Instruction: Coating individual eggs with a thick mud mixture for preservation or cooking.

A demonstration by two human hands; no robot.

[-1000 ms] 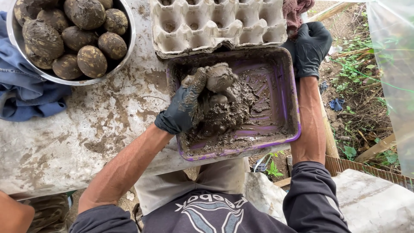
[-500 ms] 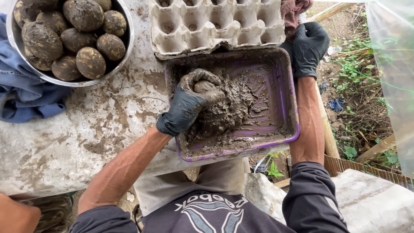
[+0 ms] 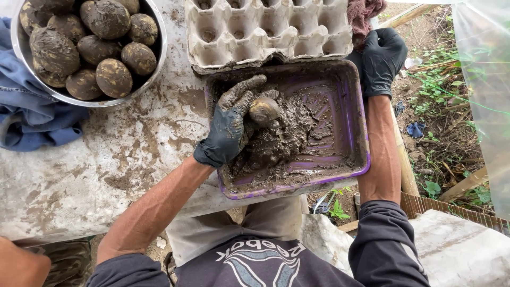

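My left hand (image 3: 227, 127), in a black glove smeared with mud, lies in the purple tray (image 3: 357, 114) and cups a round mud-coated egg (image 3: 264, 110) against the heap of wet mud (image 3: 281, 141). The egg's top shows between my fingers. My right hand (image 3: 383, 57), also in a black glove, grips the tray's far right corner. The tray sits at the edge of a muddy white tabletop (image 3: 133, 159).
A metal bowl (image 3: 154, 69) of several mud-coated eggs stands at the far left. An empty grey egg carton (image 3: 265, 26) lies just beyond the tray. A blue cloth (image 3: 32, 119) lies at the left edge. Another person's arm (image 3: 21, 266) shows bottom left. Clear plastic sheet (image 3: 486, 79) hangs right.
My left hand has shifted from pressing on the mud heap to lying beside it, and the egg now shows by my fingers. My right hand has kept its hold on the tray.
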